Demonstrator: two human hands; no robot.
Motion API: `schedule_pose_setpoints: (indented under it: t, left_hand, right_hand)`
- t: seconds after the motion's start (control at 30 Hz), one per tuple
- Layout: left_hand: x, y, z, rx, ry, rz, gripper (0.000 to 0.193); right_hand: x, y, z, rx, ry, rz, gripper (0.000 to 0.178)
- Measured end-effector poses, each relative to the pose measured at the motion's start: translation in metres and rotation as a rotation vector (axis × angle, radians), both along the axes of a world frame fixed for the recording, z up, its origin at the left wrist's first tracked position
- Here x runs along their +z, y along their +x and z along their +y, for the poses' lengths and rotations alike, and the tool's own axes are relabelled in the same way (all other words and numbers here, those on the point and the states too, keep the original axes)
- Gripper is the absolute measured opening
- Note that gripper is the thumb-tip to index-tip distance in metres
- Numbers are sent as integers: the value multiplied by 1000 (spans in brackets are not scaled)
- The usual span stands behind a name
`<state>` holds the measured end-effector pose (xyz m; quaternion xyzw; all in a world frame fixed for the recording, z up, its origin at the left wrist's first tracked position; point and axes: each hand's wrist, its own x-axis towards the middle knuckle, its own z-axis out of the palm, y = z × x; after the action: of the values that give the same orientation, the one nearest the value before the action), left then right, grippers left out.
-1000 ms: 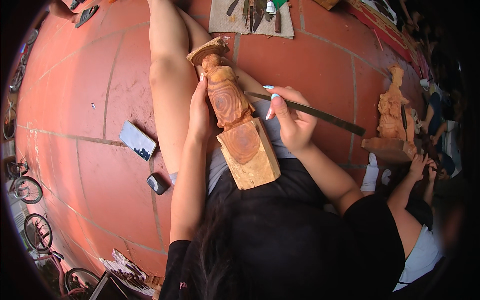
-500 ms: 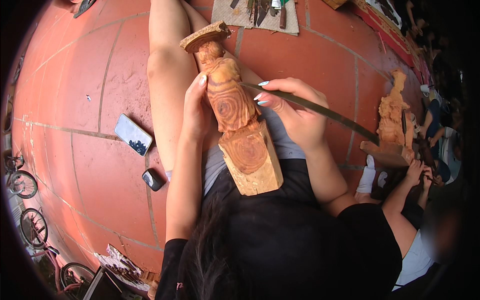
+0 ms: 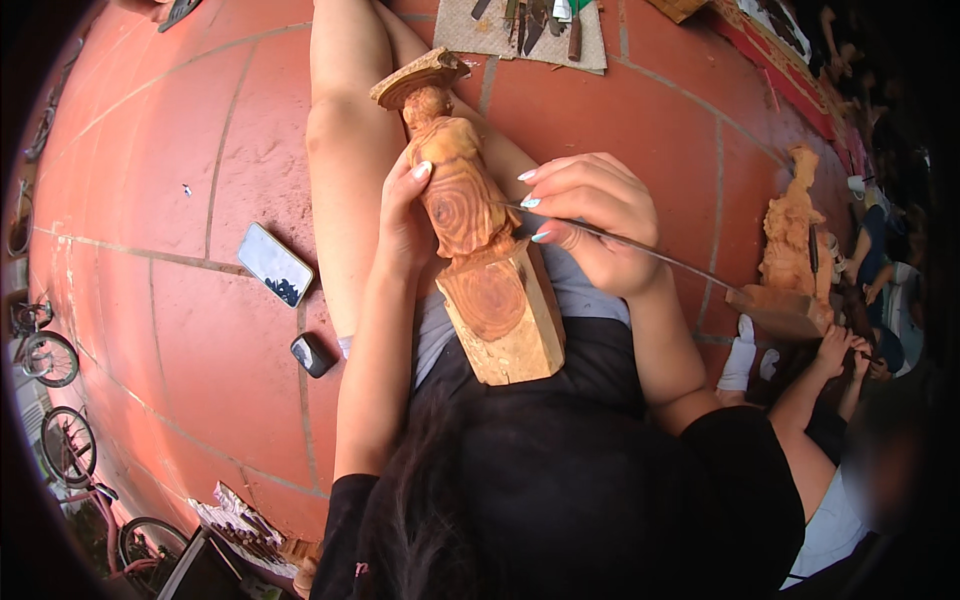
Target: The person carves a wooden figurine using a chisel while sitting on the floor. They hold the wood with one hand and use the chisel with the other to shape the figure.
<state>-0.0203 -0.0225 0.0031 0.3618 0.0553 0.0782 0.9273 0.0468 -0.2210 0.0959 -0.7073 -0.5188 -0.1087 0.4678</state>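
Note:
A carved wooden figurine (image 3: 462,205) with a wide flat hat and a blocky, uncut base (image 3: 505,310) leans across my lap. My left hand (image 3: 400,215) is wrapped round its left side, the thumb lying on the carved back. In my right hand (image 3: 612,225) is a long, thin, flat metal file (image 3: 690,268), pinched between thumb and fingers. Its tip meets the figurine's right side, low on the robe. The file's other end reaches out to the right, past my wrist.
On the red tiles at left lie a phone (image 3: 275,264) and a small black case (image 3: 312,354). Carving tools (image 3: 535,25) rest on a mat (image 3: 590,50) ahead. At right, another person's hands (image 3: 835,345) are by a second wooden carving (image 3: 795,225). Bicycles (image 3: 50,358) stand far left.
The file has turned from showing its broad face to nearly edge-on, and its tip has slid lower along the figurine. My right fingers have shifted their hold. The whole view has moved slightly.

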Motion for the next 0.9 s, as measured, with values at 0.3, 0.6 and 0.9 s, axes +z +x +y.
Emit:
schedule_pose_setpoints:
  t: [0.3, 0.6, 0.9]
  left_hand:
    - [-3, 0, -3, 5, -35, 69, 67]
    - [0, -4, -3, 13, -107, 124, 68]
    - [-1, 0, -5, 23, -228, 143, 66]
  right_hand:
    - [-4, 8, -12, 140, -137, 164, 20]
    - [9, 4, -7, 139, -195, 95, 21]
    - [8, 1, -8, 73, -218, 14, 21]
